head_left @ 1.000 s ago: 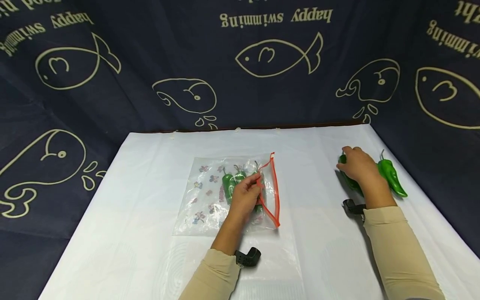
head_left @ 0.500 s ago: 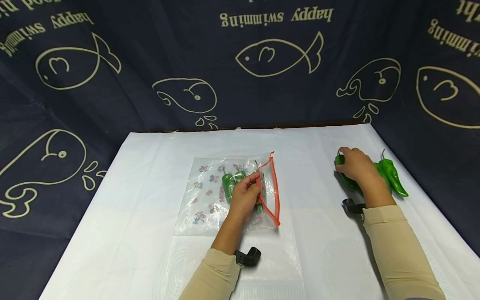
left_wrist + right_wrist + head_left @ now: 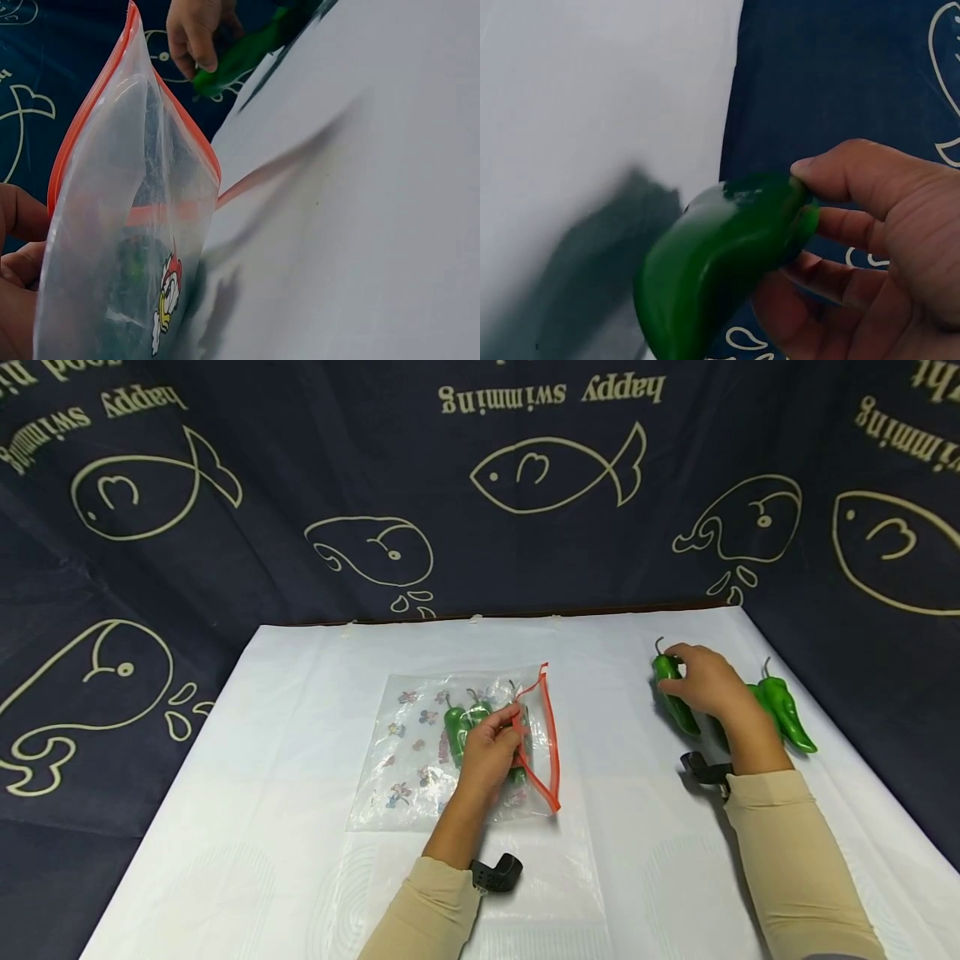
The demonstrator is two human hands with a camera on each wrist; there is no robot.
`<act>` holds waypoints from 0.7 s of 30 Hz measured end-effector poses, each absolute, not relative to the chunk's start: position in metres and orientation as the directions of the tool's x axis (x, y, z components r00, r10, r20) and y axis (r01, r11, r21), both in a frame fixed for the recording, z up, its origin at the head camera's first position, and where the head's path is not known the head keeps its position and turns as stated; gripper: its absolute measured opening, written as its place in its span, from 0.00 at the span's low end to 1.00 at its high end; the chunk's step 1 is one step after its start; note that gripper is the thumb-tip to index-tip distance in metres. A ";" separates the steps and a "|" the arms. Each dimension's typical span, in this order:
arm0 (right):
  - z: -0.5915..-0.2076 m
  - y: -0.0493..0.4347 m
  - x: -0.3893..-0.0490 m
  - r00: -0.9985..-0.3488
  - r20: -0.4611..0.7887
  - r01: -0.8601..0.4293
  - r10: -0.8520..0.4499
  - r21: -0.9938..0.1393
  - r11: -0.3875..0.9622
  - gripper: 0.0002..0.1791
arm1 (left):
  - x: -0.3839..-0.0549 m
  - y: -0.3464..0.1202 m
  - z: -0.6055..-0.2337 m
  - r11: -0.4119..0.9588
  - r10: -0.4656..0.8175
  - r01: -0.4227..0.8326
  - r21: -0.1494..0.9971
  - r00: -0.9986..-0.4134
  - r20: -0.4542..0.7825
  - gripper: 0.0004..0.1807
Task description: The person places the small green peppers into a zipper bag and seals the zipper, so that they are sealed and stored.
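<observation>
A clear zip bag (image 3: 375, 760) with a red zip edge and cartoon prints lies mid-table, several green peppers (image 3: 454, 727) inside it. My left hand (image 3: 491, 752) pinches the bag's upper layer by the zip, and its mouth gapes toward the right; the left wrist view shows this opening above the fingers (image 3: 22, 262). At the right, my right hand (image 3: 705, 681) grips a green pepper (image 3: 667, 672) between thumb and fingers. In the right wrist view that pepper (image 3: 712, 255) appears off the table, its shadow to the left.
More green peppers (image 3: 786, 717) lie at the table's right side, partly behind the right forearm. A white cloth covers the table (image 3: 300, 693). Dark blue fabric (image 3: 570, 560) with fish drawings hangs behind and at both sides.
My right hand has moved slightly left and away from the other peppers, carrying the gripped pepper with it. The left hand and the bag have stayed in place.
</observation>
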State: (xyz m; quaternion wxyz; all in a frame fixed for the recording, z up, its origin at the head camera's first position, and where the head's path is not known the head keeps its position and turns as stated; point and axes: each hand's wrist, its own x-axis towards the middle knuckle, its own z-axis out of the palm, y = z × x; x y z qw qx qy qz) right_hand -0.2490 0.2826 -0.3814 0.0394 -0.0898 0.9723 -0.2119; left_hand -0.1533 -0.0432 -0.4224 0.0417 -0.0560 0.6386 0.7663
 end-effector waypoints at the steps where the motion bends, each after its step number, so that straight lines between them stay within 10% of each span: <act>1: -0.381 0.282 -0.249 -0.980 -0.034 -0.161 -0.196 -0.438 0.884 0.33 | -0.155 -0.043 -0.427 -0.183 -0.010 -0.135 0.974 -0.990 -0.139 0.26; 21: -0.378 0.251 -0.238 -0.956 -0.058 -0.104 -0.288 -0.850 0.516 0.31 | -0.159 -0.043 -0.437 -0.187 -0.018 -0.118 0.975 -0.992 -0.123 0.26</act>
